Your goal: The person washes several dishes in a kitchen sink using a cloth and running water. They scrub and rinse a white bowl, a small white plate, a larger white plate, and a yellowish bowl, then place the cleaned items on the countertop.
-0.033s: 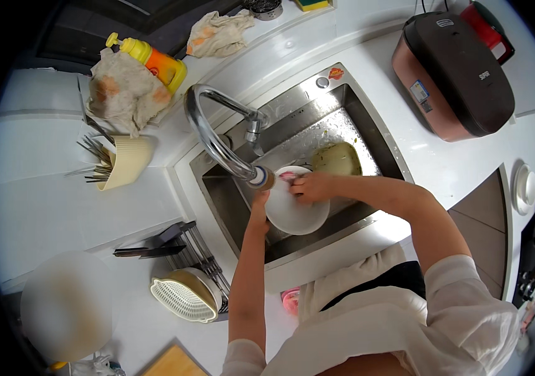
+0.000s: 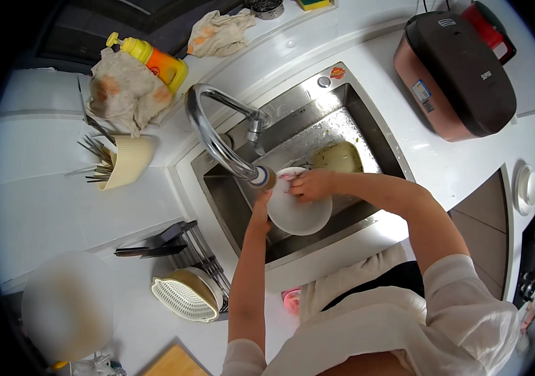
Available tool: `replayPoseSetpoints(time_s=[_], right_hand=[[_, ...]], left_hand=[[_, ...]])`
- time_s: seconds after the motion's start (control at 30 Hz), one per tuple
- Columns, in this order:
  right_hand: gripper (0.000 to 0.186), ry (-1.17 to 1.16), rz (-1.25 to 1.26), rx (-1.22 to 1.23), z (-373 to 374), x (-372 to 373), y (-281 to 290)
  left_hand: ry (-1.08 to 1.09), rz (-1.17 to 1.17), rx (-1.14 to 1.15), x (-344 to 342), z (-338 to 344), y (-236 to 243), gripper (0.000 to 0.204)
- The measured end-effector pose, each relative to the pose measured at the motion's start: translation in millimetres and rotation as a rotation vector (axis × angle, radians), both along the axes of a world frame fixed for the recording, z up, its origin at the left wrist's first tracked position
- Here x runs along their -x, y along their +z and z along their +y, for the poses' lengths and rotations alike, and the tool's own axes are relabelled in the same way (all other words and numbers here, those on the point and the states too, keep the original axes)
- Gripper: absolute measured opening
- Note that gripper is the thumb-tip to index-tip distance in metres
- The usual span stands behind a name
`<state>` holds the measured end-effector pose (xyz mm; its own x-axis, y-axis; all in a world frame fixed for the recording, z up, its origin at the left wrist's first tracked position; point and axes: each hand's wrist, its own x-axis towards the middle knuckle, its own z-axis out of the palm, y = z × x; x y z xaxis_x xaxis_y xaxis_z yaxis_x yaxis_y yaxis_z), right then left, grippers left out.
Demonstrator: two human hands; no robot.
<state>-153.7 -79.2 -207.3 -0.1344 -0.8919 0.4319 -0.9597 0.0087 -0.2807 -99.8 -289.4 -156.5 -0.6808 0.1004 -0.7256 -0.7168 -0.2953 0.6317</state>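
In the steel sink (image 2: 380,144) a white plate (image 2: 299,216) is tilted under the curved chrome faucet (image 2: 217,141). My left hand (image 2: 261,210) grips its left rim, partly hidden by the plate and spout. My right hand (image 2: 311,185) is on the plate's upper part, fingers closed round a small pink-and-white thing (image 2: 289,177) that is too blurred to name. A yellowish board or tray (image 2: 339,155) with food scraps around it lies in the basin behind the plate.
A pink-brown appliance (image 2: 449,81) stands right of the sink. Stained cloths (image 2: 126,94), a yellow bottle (image 2: 158,62) and a utensil holder (image 2: 126,163) are at left. A rack (image 2: 202,257) with colander (image 2: 183,301) and a wooden board (image 2: 173,363) are lower left.
The plate and both my hands have shifted very slightly to the right.
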Motion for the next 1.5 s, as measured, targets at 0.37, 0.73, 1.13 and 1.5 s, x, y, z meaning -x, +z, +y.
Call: replayPoseSetpoints(time_s=[0.37, 0.73, 1.13, 1.5], right_hand=[[0.013, 0.197, 0.389, 0.178, -32, 46, -16], [0.020, -0.730, -1.666, 0.261, -86, -59, 0], [0.019, -0.732, -1.779, 0.826, -101, -56, 35], [0.024, -0.246, -0.438, 0.253, 9, -79, 62]], left_hand=[[-0.046, -0.083, -0.050, 18, -4, 11, 0.039], [0.170, 0.321, 0.360, -2, -1, -60, 0.042], [0.300, 0.435, 0.063, -22, 26, -30, 0.046], [0.221, 0.365, -0.115, -12, 5, 1, 0.058]])
